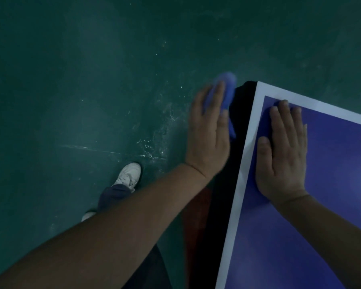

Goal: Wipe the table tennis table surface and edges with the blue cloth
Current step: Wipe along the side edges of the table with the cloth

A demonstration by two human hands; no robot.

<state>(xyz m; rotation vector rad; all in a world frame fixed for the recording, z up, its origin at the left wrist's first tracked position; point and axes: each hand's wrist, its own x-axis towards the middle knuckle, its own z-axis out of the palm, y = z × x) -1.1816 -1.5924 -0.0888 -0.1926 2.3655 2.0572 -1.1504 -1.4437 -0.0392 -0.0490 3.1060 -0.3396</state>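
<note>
The table tennis table (342, 155) fills the lower right, its top blue with a white border line, its corner at the upper middle. Its dark side edge (238, 130) runs down the left of the white line. My left hand (208, 134) presses the blue cloth (227, 84) flat against that side edge near the corner, fingers straight; the cloth shows above and beside the fingers and looks blurred. My right hand (283, 149) lies flat, palm down, on the blue top just inside the white line.
A dark green floor (92, 80) with pale scuff marks spreads to the left and behind the table. My white shoe (129, 176) and dark trouser leg stand on it, left of the table edge.
</note>
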